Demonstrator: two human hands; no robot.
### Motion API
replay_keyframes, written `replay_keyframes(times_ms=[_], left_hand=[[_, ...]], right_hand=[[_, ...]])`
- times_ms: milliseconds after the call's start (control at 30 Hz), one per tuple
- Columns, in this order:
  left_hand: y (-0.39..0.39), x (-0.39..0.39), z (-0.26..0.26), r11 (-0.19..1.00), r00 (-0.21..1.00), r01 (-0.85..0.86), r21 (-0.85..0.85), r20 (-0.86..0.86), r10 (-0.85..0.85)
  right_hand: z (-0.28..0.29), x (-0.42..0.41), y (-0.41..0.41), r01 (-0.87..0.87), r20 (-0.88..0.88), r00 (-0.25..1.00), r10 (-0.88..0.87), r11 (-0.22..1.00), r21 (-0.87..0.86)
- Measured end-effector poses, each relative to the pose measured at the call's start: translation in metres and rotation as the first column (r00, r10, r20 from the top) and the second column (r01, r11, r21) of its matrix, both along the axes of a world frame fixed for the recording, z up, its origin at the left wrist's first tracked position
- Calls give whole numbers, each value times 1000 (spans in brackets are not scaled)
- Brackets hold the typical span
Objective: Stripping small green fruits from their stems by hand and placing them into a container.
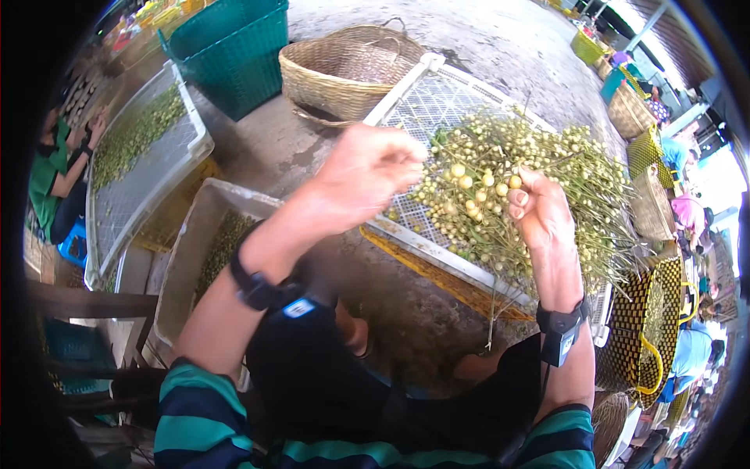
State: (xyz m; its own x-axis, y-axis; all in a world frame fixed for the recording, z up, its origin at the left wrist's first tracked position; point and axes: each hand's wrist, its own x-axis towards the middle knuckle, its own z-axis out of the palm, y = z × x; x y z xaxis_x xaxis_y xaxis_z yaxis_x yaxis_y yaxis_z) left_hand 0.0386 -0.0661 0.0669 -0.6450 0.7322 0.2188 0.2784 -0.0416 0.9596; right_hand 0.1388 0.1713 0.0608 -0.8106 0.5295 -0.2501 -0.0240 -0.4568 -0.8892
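Observation:
My right hand (544,208) pinches a sprig of round, pale yellow fruits (483,187) between thumb and fingers. The sprig sits over a heap of cut stems with small round fruits (562,155), piled on a white plastic mesh tray (436,88). My left hand (375,167) hovers above the tray's near left edge, fingers curled and blurred by motion. Whether anything is between those fingertips cannot be made out. A few loose fruits lie on the mesh under it.
At the left stands a pale plastic tub (196,217) partly filled with small fruits. Beyond are a wicker basket (337,82), a green plastic basket (234,70) and another mesh tray (140,182) with a person beside it. A black-and-yellow woven basket (621,328) stands right.

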Motion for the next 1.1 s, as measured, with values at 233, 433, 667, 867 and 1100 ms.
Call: replay_keyframes(times_ms=[233, 433, 667, 867, 1100], left_hand=[[83, 13, -41, 993, 987, 59, 99, -158, -43], [94, -4, -65, 997, 998, 61, 53, 20, -62], [86, -25, -81, 993, 962, 56, -108, 272, -24], [86, -34, -109, 992, 999, -20, -121, -33, 16], [78, -36, -111, 955, 984, -175, -241, 2, 180]], right_hand=[[-17, 9, 1, 143, -49, 989, -140, 987, 68], [-34, -9, 5, 146, -87, 987, -135, 979, 139], [-54, -20, 11, 138, -53, 990, -130, 971, 194], [-63, -24, 8, 145, 10, 989, -150, 969, 200], [-56, -20, 10, 167, 11, 985, -174, 959, 230]])
